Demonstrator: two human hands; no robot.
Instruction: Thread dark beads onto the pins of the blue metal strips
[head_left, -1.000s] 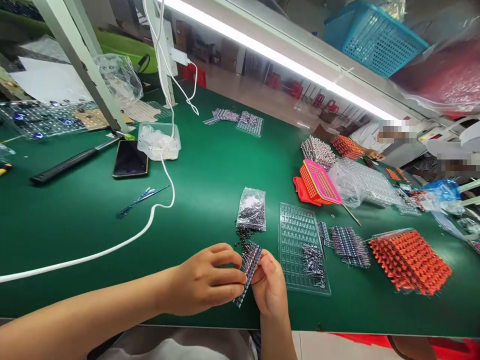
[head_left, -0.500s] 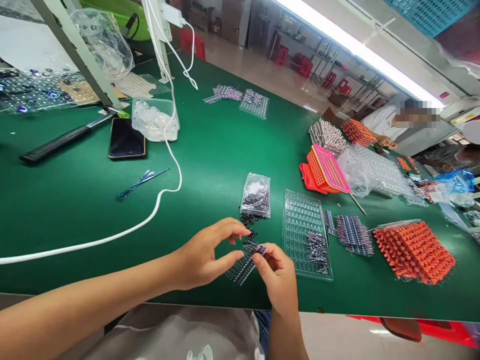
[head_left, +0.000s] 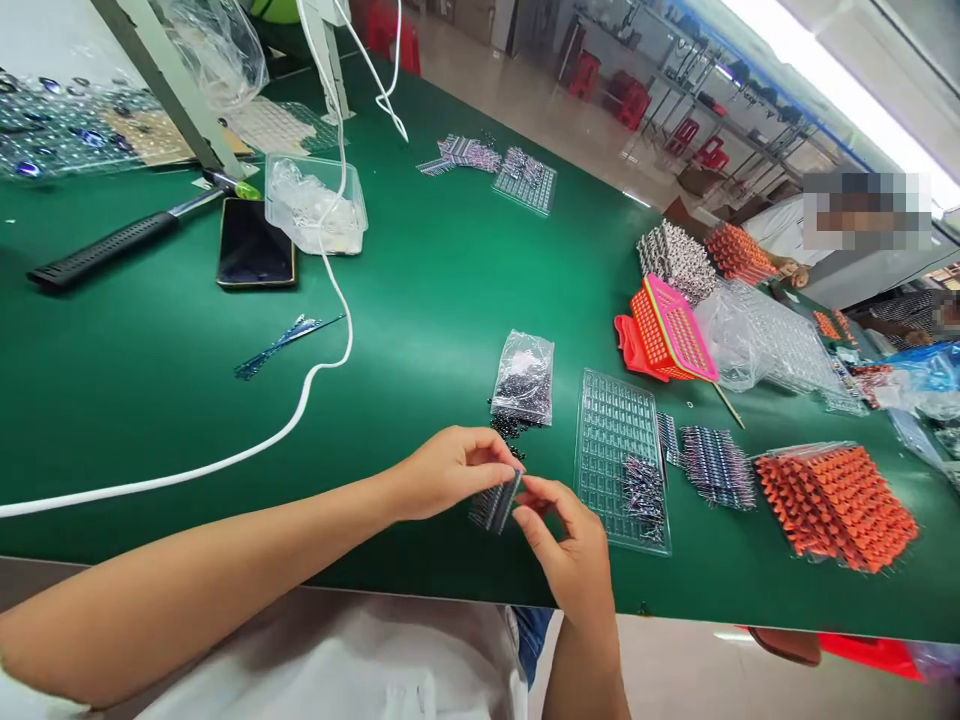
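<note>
My left hand (head_left: 454,472) pinches the upper end of a dark strip of small parts with thin wires (head_left: 495,508), thumb and forefinger pressed together. At the strip's right edge are the curled thumb and fingers of my right hand (head_left: 566,545), gripping it from that side; the exact contact is partly hidden. Just beyond my left fingertips lie loose small black beads (head_left: 510,425), spilling from the mouth of a clear plastic bag (head_left: 523,378). To the right of my right hand is a clear compartment tray (head_left: 611,430) with a heap of wired parts (head_left: 645,498) in its lower corner.
Further right lie bundled wired strips (head_left: 718,468) and a stack of orange pieces (head_left: 840,508). A pink-orange basket (head_left: 675,330) stands behind. On the left are a white cable (head_left: 300,400), a phone (head_left: 256,243), a hammer (head_left: 105,250) and a plastic tub (head_left: 352,235). A co-worker's hand (head_left: 793,272) shows far right.
My left hand has moved from open fingers beside the strip to a pinch at its top end. The strip has tilted more upright between both hands. The camera view has shifted slightly.
</note>
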